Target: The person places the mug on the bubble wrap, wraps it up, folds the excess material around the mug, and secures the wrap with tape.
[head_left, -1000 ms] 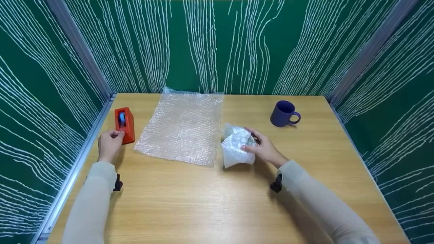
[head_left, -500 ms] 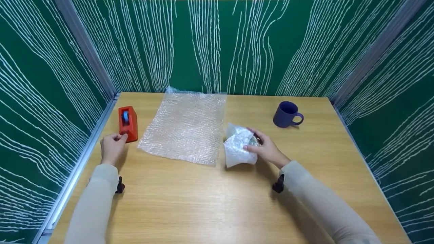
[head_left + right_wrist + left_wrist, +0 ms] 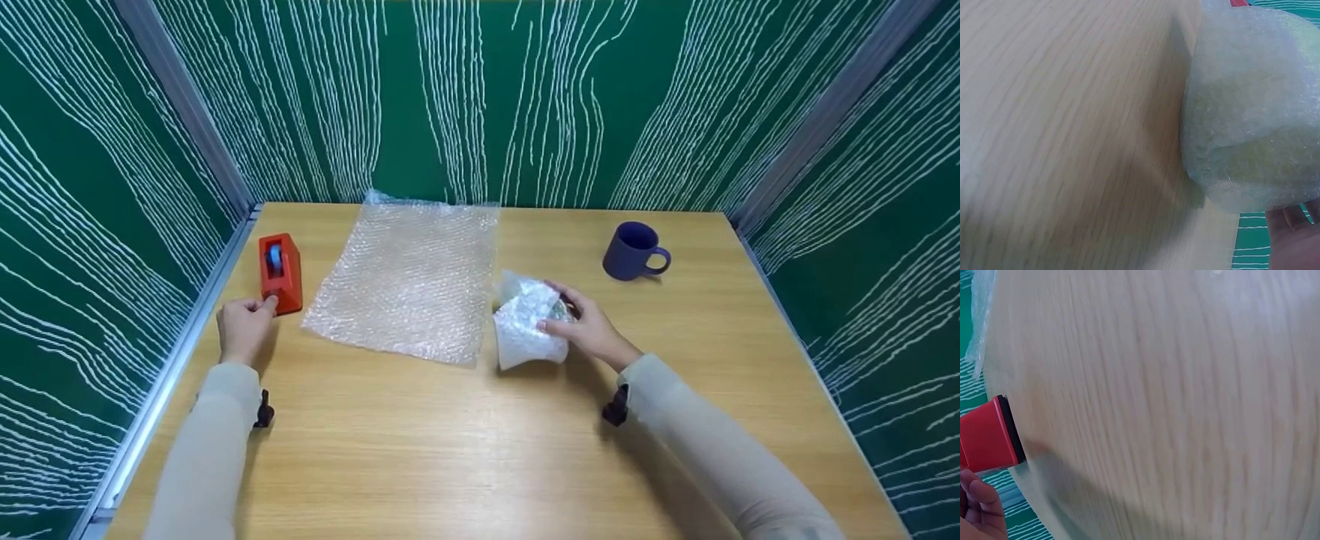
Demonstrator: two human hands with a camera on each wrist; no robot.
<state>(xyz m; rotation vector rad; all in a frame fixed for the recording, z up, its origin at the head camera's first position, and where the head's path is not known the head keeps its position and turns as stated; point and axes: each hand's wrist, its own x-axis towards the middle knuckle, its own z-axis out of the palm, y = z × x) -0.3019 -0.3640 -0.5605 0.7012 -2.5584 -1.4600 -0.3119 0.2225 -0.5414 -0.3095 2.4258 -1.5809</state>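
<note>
Head view: bubble-wrapped bundle (image 3: 527,332), tabletop (image 3: 450,450) centre, held by right hand (image 3: 592,330) curled against its 3 o'clock side. Likely light, soft-skinned, slippery, perhaps fragile; grip across the middle. Left hand (image 3: 244,326) pinches red tape dispenser (image 3: 280,272) at 9 o'clock.

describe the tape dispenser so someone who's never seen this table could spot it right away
On the wooden table, look to the far left edge, beside the flat bubble wrap sheet. The tape dispenser stands there, with the left hand touching its near end. It is the only red thing on the table, a small block with a blue roll in its top.
</note>
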